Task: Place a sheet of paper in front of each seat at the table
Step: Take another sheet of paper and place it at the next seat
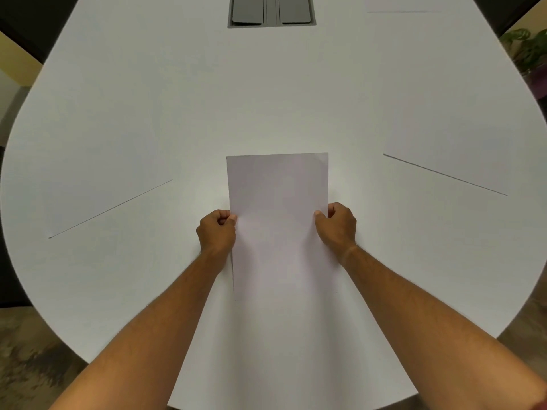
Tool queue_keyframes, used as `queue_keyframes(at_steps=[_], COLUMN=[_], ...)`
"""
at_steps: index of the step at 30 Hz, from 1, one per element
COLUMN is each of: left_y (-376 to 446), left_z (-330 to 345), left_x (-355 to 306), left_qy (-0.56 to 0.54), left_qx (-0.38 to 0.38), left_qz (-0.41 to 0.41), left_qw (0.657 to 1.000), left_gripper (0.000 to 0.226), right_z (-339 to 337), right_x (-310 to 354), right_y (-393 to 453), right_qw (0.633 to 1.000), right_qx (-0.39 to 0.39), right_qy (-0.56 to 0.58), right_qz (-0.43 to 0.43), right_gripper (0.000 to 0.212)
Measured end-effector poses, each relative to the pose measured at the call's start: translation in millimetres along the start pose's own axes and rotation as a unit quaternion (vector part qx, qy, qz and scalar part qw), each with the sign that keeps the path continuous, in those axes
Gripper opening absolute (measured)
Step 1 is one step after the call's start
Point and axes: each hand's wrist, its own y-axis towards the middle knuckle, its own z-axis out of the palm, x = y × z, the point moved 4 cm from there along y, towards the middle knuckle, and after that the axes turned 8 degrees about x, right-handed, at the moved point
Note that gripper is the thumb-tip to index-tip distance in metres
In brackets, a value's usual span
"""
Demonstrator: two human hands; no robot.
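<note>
Both hands hold one sheet of paper point(278, 220) over the near end of the white desk point(266, 99), long side running away from the person. The left hand point(217, 232) pinches the sheet's left edge, thumb on top, its grip closed on the paper; the right hand point(337, 226) pinches the right edge in the same closed grip. Whether the sheet lies flat on the desk or is lifted off it cannot be told. A second sheet point(100, 161) lies flat at the left, a third sheet point(453, 137) at the right, and a fourth sheet point(405, 4) shows at the far right edge. A grey hatch point(271, 10) sits in the desk's middle, and a potted plant point(529, 54) stands beyond the right rim.
</note>
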Motion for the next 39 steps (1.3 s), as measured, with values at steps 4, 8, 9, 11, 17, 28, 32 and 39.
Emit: queue_keyframes(at_steps=[4,8,9,11,17,28,32,39], left_y=[-3.6,-7.2,-8.9,-12.0,-26.7,-68.8,-95.0,-164.3], left_z=[-5.2,-12.0,-14.8,-20.5,-44.1,-103.1,-127.4,-172.4], left_x=[-1.2,-5.6,-7.4,-12.2,-30.0,-57.7,-61.9,-49.1], left_qy=[-0.002,-0.009,-0.011,-0.013,-0.029,-0.058,-0.073,-0.1], left_qx=[-0.004,-0.004,-0.004,-0.003,-0.002,-0.032,-0.06,-0.114], left_qz=[-0.006,-0.003,0.0,0.008,0.041,0.087,0.1,0.115], left_qw=[1.0,1.0,1.0,1.0,0.999,0.994,0.99,0.982], left_gripper=[0.015,0.015,0.015,0.014,0.006,0.006,0.009,0.003], right_z=[-3.7,-9.7,-11.7,-16.5,-28.3,-41.3,-42.5,-41.1], right_x=[1.5,7.9,10.8,18.1,42.9,88.5,103.1,105.9], right_y=[-6.7,-14.5,-17.9,-24.6,-51.1,-109.0,-131.4,-185.4], right_qw=[1.0,0.999,0.999,0.998,0.995,0.986,0.982,0.974], right_qx=[-0.014,-0.027,-0.031,-0.039,-0.063,-0.078,-0.062,-0.019], right_qy=[0.014,0.025,0.027,0.031,0.036,0.049,0.05,0.059], right_qz=[-0.002,-0.01,-0.017,-0.031,-0.067,-0.137,-0.169,-0.216], right_gripper=[0.012,0.012,0.012,0.013,0.014,0.018,0.016,0.011])
